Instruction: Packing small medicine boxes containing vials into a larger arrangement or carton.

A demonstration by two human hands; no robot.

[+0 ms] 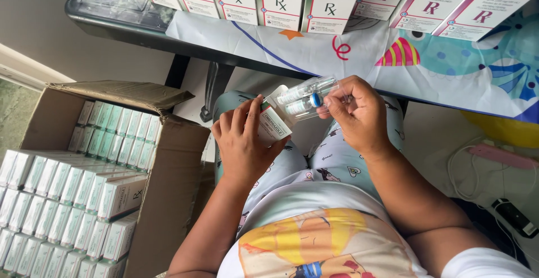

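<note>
My left hand (242, 143) grips a small white medicine carton (272, 122) with green and red trim, its end flap open. My right hand (360, 116) pinches a clear plastic tray (307, 97) that sticks partly out of the carton's open end. The tray carries a small glass vial with a blue cap (303, 105) and a clear ampoule beside it. Both hands are raised over my lap, just in front of the table edge.
A table with a colourful patterned cloth (438, 70) carries a row of upright white medicine cartons (281, 0). At my left an open cardboard box (168, 160) holds several rows of the same small cartons (67, 194). White cables and a charger (508, 213) lie at right.
</note>
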